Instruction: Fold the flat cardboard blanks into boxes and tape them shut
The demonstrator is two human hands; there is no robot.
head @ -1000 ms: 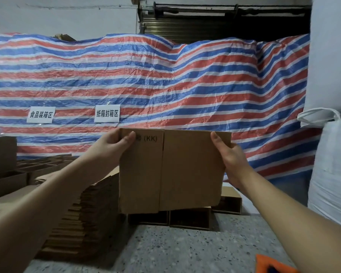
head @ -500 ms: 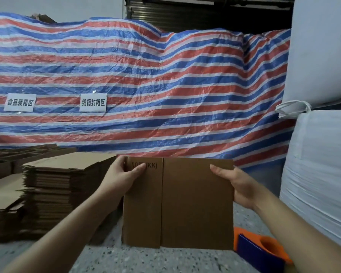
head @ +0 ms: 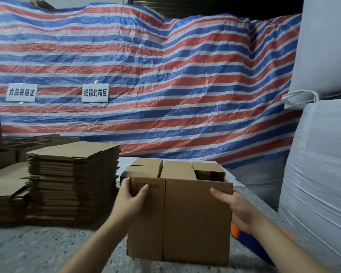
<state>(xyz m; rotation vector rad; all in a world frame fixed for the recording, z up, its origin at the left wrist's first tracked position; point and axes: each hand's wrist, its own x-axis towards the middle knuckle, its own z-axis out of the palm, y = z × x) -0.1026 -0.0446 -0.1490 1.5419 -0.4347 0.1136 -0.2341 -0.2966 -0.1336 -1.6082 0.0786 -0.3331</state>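
I hold a flat brown cardboard blank (head: 193,221) upright in front of me, low over the speckled floor, printed "(KK)" near its top left. My left hand (head: 131,200) grips its upper left edge, thumb on the front face. My right hand (head: 234,209) holds the right edge, thumb across the front. Behind the blank stand several folded small boxes (head: 177,169) with open tops. An orange and blue tape dispenser (head: 244,236) lies on the floor, mostly hidden under my right forearm.
A tall stack of flat blanks (head: 73,180) stands at the left, with lower piles (head: 6,186) beyond it. Big white sacks (head: 321,174) fill the right side. A striped tarpaulin (head: 165,85) with two labels hangs behind.
The blank has come down from chest height toward the floor and nearer to me. My view has tilted, so the folded boxes behind it now show. Both hands keep their hold.
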